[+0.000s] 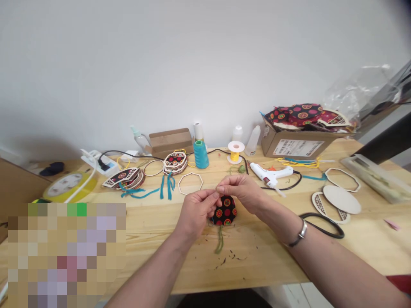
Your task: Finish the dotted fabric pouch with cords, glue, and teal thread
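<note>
A dark patterned fabric piece (227, 212) with red and orange round motifs lies on the wooden table, and a green cord (219, 240) trails from its lower edge. At its upper left, my left hand (196, 210) is closed, thumb and fingers pinched together. My right hand (241, 190) is pinched too, over the piece's upper edge, its fingertips close to those of my left hand. Whatever sits between the fingertips of either hand is too small to make out. Dark scraps (233, 257) are scattered just below the piece.
Behind my hands stand a teal thread cone (201, 155) and a yellow spool (236, 152). A white glue gun (271, 173) lies at the right, before a cardboard box (290, 143) of fabric pieces. Wooden frames (190, 184) and stacked ornaments (175, 162) lie farther left.
</note>
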